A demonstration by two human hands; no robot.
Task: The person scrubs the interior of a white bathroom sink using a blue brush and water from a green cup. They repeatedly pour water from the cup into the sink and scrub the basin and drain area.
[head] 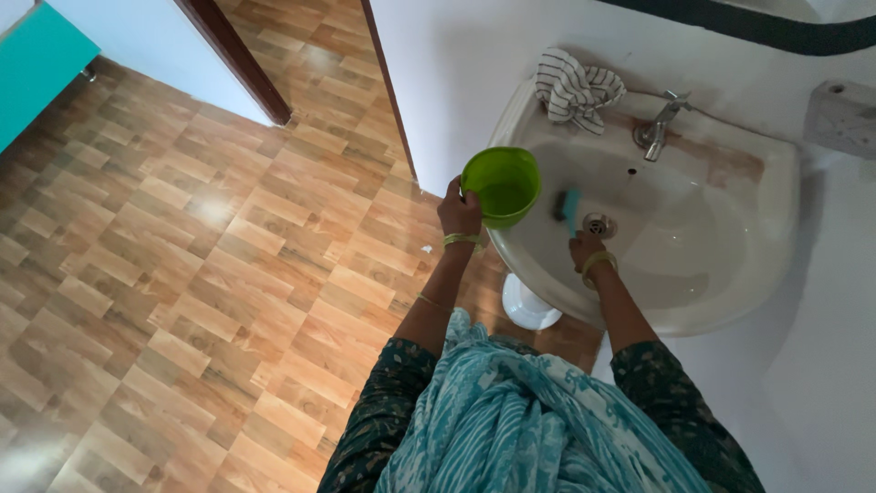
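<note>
Gripping a green bucket (501, 186) at the sink's (730, 292) left rim, the left hand (459, 212) is closed; the right hand (585, 248) is clasping a teal scrubber (569, 210) near the drain (599, 225).

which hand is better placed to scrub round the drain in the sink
Right. The right hand already holds the blue scrubber inside the basin, beside the drain. The left hand is busy holding the green bucket at the rim.
</note>
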